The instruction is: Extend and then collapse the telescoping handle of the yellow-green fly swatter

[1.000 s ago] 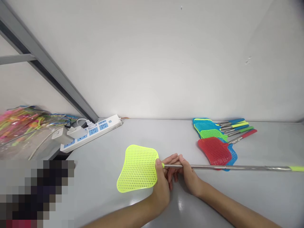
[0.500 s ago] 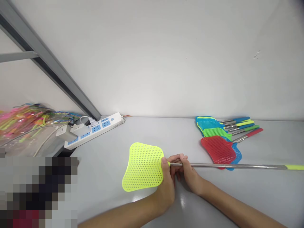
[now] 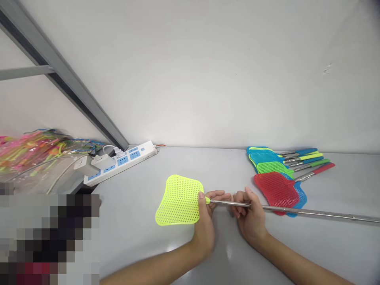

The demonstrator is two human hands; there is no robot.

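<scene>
A yellow fly swatter (image 3: 180,202) with a perforated head and a long extended metal rod lies across my hands above the table. My left hand (image 3: 206,221) grips it at the neck, thumb on the head's edge and fingers behind the rod. Further right, my right hand (image 3: 251,215) is loosely closed around the rod, with its thumb raised. The handle end runs past the right edge, out of sight. Behind the rod, a red fly swatter (image 3: 276,190) tops a pile with a green fly swatter (image 3: 270,168) and several blue and yellow ones, their rods short.
A white power strip (image 3: 126,160) with plugged-in adapters lies at the back left of the grey table (image 3: 133,221). Clear bags of colourful items (image 3: 38,154) sit beyond a metal post (image 3: 77,95). The wall (image 3: 208,79) rises behind the table. A blurred-out patch covers the lower left.
My right hand has moved right along the rod, away from my left hand, and its thumb has lifted. The rod now slopes down to the right; its yellow handle has left view.
</scene>
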